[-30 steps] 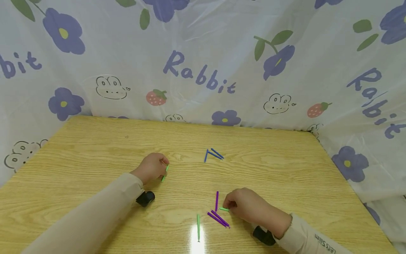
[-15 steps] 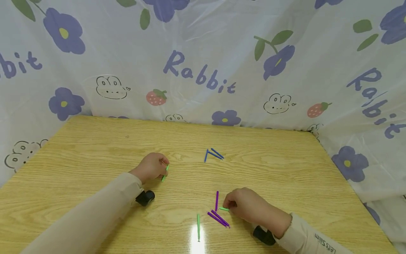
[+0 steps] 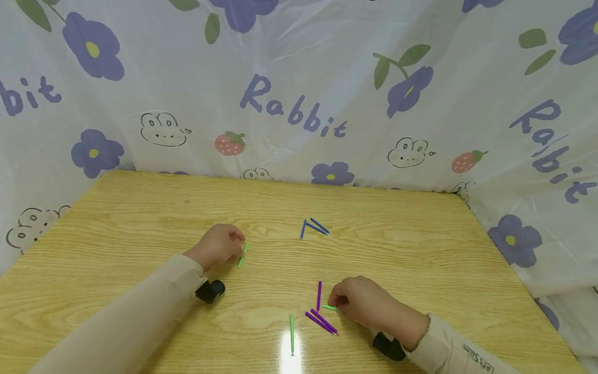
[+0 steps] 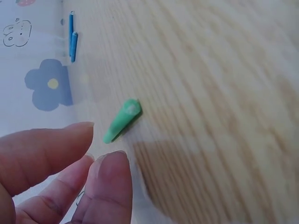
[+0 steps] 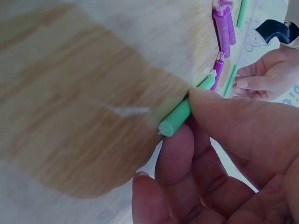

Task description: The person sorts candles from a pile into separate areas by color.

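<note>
Pinching the first green stick between its thumb and finger, the right hand is a little right of the middle of the wooden surface, well apart from the far edge. The free end of this stick points to the left edge and is just beside a single purple stick; two more purple sticks, almost parallel, lie near it. The grip of the left hand is loose — thumb and fingers stand apart, and the second green stick lies on the surface just before them, between the left edge and the middle. The third green stick lies farthest from the far edge, with its length pointing toward it. Three blue sticks lie nearest to the far edge — two side by side, one at an angle. Behind this edge hangs a printed cloth.
</note>
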### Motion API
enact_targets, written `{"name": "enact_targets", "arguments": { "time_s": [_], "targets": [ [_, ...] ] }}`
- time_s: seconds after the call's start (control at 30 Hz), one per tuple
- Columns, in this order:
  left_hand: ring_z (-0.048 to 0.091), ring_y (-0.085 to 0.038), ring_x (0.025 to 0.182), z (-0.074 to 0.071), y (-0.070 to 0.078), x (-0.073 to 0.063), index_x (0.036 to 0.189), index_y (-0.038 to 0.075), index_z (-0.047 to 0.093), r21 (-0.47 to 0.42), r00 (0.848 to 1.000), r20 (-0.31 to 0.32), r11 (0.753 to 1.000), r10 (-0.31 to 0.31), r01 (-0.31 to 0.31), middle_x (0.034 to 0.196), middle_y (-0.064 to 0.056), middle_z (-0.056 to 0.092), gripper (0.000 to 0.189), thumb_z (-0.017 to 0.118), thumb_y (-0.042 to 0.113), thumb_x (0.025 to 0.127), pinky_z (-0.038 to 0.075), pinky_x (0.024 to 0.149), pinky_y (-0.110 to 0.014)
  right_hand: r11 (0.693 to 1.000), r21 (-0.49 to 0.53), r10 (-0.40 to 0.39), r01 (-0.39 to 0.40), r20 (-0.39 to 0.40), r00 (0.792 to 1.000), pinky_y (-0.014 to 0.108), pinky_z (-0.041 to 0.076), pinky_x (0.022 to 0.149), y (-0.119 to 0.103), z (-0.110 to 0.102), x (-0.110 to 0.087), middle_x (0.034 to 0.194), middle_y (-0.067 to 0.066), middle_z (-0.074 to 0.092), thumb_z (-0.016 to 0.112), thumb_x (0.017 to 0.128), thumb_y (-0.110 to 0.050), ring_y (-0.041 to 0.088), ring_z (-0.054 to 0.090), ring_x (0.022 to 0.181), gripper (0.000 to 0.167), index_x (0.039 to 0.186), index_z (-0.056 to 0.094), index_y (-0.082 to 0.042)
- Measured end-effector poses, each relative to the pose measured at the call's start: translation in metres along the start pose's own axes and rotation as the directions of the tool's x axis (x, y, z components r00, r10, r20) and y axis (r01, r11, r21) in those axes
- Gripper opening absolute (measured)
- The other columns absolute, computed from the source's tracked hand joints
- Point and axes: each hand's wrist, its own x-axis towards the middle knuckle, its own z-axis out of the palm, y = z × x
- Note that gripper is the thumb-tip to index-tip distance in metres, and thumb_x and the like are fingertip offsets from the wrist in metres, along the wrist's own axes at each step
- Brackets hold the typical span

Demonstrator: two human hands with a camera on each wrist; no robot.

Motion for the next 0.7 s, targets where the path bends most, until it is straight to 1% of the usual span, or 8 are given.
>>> {"name": "enact_targets", "arguments": {
  "time_s": [0.1,0.23,0.43,0.6,0.7],
  "targets": [
    [0.053,-0.022,0.075,-0.002,-0.001,-0.001,0.115,-0.009,0.058,-0.018,1.000,0.002,1.000,0.004,-0.004,0.095,-0.017,0.058,0.035,0.064,-0.003,0.081,0.047,0.064,-0.031,1.000,0.001,-0.001,0.001,-0.003,1.000,0.024,0.050,0.066,0.000,0.000,0.000,0.083,-0.003,0.069,0.066,0.084,0.006,0.010,0.062,0.077,0.018,0.085,0.073,-0.010],
    [0.056,-0.024,0.078,-0.002,-0.003,-0.001,0.117,-0.010,0.056,-0.061,1.000,0.008,0.998,0.009,-0.008,0.098,-0.018,0.058,0.036,0.063,-0.002,0.083,0.050,0.066,-0.033,1.000,0.000,-0.001,0.001,-0.005,1.000,0.024,0.049,0.066,0.000,0.000,0.000,0.083,-0.003,0.069,0.065,0.084,0.006,0.009,0.061,0.076,0.018,0.085,0.073,-0.010],
    [0.058,-0.024,0.083,-0.001,-0.004,-0.004,0.119,-0.012,0.054,-0.150,1.000,0.009,0.988,0.027,-0.025,0.099,-0.018,0.056,0.035,0.062,-0.002,0.086,0.053,0.072,-0.036,1.000,-0.006,-0.002,0.002,-0.006,1.000,0.024,0.050,0.067,0.000,0.000,0.001,0.084,-0.003,0.069,0.066,0.083,0.006,0.010,0.062,0.078,0.018,0.085,0.073,-0.010],
    [0.059,-0.025,0.087,0.001,-0.003,-0.008,0.120,-0.011,0.053,-0.197,1.000,0.014,0.980,0.023,-0.020,0.100,-0.017,0.056,0.034,0.061,-0.001,0.088,0.054,0.076,-0.036,1.000,-0.008,0.009,-0.009,-0.004,1.000,0.025,0.050,0.067,-0.001,0.000,0.001,0.085,-0.002,0.070,0.065,0.084,0.006,0.011,0.062,0.078,0.018,0.086,0.074,-0.010],
    [0.060,-0.024,0.087,0.002,0.000,-0.011,0.121,-0.010,0.053,-0.226,1.000,0.022,0.974,0.010,-0.005,0.098,-0.014,0.056,0.034,0.060,-0.001,0.089,0.054,0.077,-0.036,1.000,-0.006,0.013,-0.013,-0.002,1.000,0.025,0.050,0.066,-0.001,0.000,0.001,0.084,-0.002,0.069,0.065,0.084,0.006,0.010,0.062,0.078,0.018,0.086,0.074,-0.010]
  ]
}}
